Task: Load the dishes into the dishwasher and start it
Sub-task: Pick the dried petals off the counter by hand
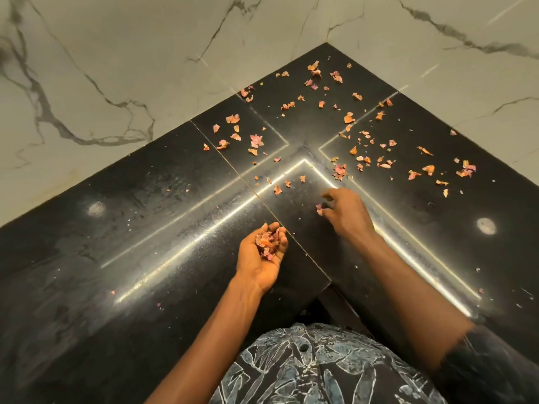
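**Head view: tabletop corner with both hands at work**

1. Setting. A black polished tabletop (145, 228) was shown running into a corner beneath a marble-veined wall (116, 68). Scattered flakes (361, 158), pink and orange, were strewn across the corner. Whether they were petal or peel could not be told.
2. Left hand (262, 258). It was held palm up just above the tabletop. Its grip was curled round a heap of flakes (267, 243).
3. Right hand (345, 211). It was reached forward and low, with its grip drawn together in a pinch on a single flake (320, 208) at the surface.
4. Task's things. No dishes and no dishwasher were shown, so their place could not be told. Loading was judged not yet begun, since only flakes were being handled.
5. Hazard, spill. The heap was judged close to what the cupped palm could hold. A spill could be caused by a tilt of the wrist or by further flakes being added.
6. Hazard, scatter. The flakes were judged light and dry. Those lying near could be swept aside by the right forearm during a reach toward the far wall.
7. Hazard, residue. Fine crumbs were seen among the larger pieces and were likely to be missed by pinching.
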The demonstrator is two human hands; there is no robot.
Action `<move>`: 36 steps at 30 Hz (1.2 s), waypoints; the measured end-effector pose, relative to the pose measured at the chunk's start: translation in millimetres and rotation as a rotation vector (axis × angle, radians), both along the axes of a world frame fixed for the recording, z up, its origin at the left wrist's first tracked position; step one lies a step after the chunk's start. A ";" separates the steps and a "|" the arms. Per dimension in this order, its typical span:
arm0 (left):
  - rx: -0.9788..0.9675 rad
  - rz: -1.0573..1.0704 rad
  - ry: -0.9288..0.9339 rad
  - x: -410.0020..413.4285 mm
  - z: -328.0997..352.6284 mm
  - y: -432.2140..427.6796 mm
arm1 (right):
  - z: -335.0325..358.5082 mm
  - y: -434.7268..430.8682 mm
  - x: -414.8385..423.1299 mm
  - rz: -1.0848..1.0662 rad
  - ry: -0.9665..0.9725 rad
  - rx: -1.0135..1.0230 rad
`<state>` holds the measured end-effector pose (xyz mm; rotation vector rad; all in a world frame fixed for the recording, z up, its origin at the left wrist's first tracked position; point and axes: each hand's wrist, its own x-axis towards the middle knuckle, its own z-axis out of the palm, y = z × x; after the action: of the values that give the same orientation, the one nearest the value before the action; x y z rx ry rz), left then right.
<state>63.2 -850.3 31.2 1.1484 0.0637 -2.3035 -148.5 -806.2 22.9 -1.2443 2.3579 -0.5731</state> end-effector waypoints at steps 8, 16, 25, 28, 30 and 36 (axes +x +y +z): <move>-0.039 -0.011 -0.013 2.9 4.9 2.4 | -5.7 -6.9 31.9 0.269 0.184 0.020; -0.054 -0.018 -0.052 3.8 0.8 3.0 | 56.6 6.1 92.7 0.363 -0.100 -0.174; -0.027 -0.012 -0.012 1.0 13.1 2.0 | 32.0 -49.6 22.4 0.072 -0.121 -0.118; -0.044 -0.010 -0.011 2.7 19.9 3.9 | -3.0 -73.7 -9.3 0.019 0.074 0.058; -0.055 -0.003 -0.020 4.9 23.7 3.2 | -17.4 -79.8 -10.2 0.111 0.155 0.116; -0.062 0.048 -0.045 17.2 23.0 0.3 | -30.0 -90.5 15.9 0.386 0.277 -0.032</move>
<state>80.4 -850.0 54.2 1.1548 0.0030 -2.2206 -132.6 -896.7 -7.1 -1.8369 2.2316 -0.3295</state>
